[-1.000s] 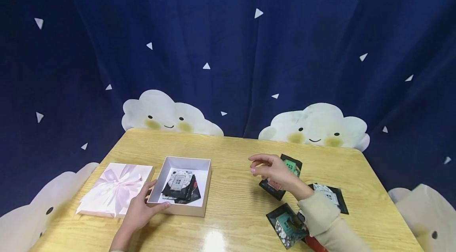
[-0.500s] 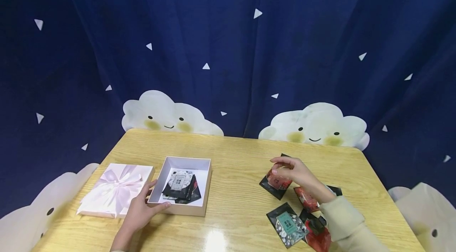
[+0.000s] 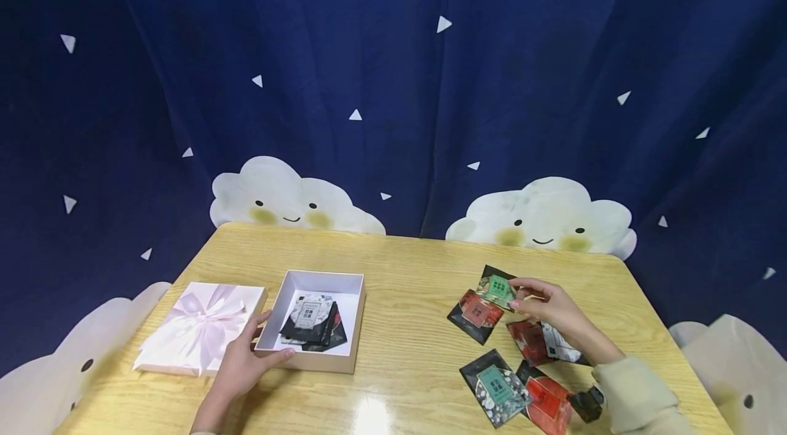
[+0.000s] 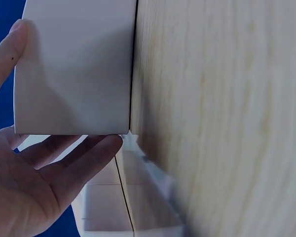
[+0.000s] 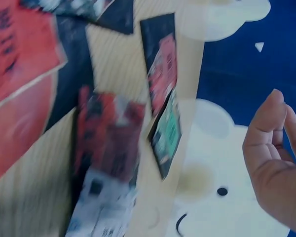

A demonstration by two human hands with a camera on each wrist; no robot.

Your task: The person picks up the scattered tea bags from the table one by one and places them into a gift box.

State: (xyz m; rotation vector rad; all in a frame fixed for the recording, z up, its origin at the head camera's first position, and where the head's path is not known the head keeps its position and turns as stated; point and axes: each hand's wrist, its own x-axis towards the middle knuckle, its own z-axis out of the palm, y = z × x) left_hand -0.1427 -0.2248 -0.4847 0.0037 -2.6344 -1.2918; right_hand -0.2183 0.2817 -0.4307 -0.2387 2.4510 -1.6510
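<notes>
The left hand [image 3: 238, 360] holds the open box [image 3: 326, 364] by its near left corner, thumb on the front wall and fingers along the left wall. A small pile of packets [image 3: 309, 313] lies inside. The right hand [image 3: 553, 309] grasps nothing; its fingers are loosely bent above the table [image 3: 406, 326], near the green-labelled packet [image 3: 498, 287] (the right wrist view shows the two apart). That packet overlaps a red-labelled packet [image 3: 476, 313]. More loose packets [image 3: 495, 386] lie nearer the person. Left of the box sits a pale square with a ribbon bow [image 3: 205, 320].
</notes>
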